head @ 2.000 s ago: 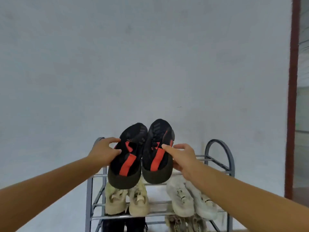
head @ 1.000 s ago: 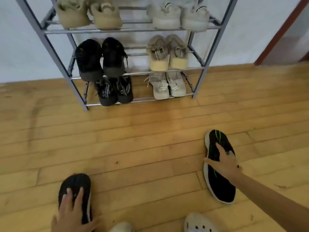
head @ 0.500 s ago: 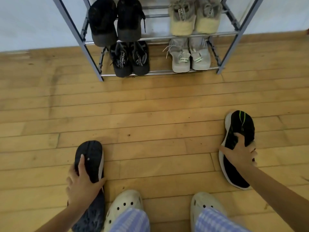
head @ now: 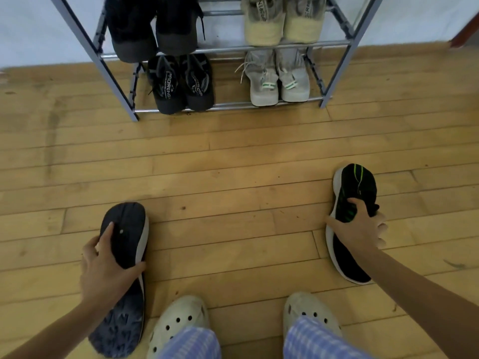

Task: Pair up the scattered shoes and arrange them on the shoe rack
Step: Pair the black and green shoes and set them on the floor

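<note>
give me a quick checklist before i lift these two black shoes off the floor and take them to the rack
1. Left hand gripping the sole-up black shoe: ok, thumb and fingers wrap its edges.
2. Right hand gripping the black shoe with green stripes: ok, fingers curl into its opening.
3. The two are a matching pair: cannot tell, the left one shows only its sole.
4. Floor path to the shoe rack: ok, bare wooden floor between.
5. Free spot on the rack: not ok on the two visible shelves, both full; upper shelves out of view.
6. Own feet clear of both shoes: ok.
</note>
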Motion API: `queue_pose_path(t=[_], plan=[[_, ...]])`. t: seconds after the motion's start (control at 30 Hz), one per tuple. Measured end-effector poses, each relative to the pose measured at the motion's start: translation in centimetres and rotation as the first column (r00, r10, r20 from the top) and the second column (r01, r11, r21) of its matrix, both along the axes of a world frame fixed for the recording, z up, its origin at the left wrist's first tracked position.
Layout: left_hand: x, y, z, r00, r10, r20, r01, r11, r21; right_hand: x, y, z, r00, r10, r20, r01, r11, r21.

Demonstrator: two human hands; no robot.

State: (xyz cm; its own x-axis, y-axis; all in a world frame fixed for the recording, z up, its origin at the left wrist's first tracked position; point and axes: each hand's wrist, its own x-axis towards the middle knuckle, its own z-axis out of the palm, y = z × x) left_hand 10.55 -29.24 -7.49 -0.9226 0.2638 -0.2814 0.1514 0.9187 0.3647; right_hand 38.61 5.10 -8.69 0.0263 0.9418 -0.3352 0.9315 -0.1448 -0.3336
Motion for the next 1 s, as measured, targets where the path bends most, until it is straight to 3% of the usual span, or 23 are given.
queue_pose_path(t=[0.5,0.63,0.7,0.8,0.87,0.93,1.0], plan=[[-0.4,10.5,2.2,0.973,-0.23,0.011,0.226,0.962,0.156,0.1,0.2,-0.3,0.999,-0.02,-0.033,0.02,1.0,-0.007],[0.2,12.8,3.1,0.973,-0.226,0.048,0.214,0.959,0.187,0.1,0.1,-0.3,0.998,-0.024,-0.052,0.024,1.0,-0.002],[0.3,13.9,3.6,0.962,-0.194,0.195,0.109,0.92,0.375,-0.1,0.0,-0.3,0.996,-0.04,-0.085,0.04,0.999,-0.004],[0.5,15.4,5.0,0.795,-0.234,0.56,-0.266,0.696,0.667,-0.9,-0.5,0.1,0.985,-0.065,-0.162,0.064,0.998,-0.013],[0.4,16.6,5.5,0.688,-0.276,0.671,-0.419,0.605,0.678,-1.9,-1.1,0.6,0.975,-0.031,-0.22,0.032,0.999,-0.001],[0.5,17.8,5.3,0.649,-0.299,0.7,-0.466,0.572,0.676,-3.1,-2.2,1.4,0.96,0.04,-0.276,-0.033,0.999,0.032],[1.0,18.4,3.9,0.66,-0.266,0.703,-0.423,0.641,0.64,-4.4,-3.3,1.7,0.95,0.111,-0.293,-0.09,0.992,0.085]])
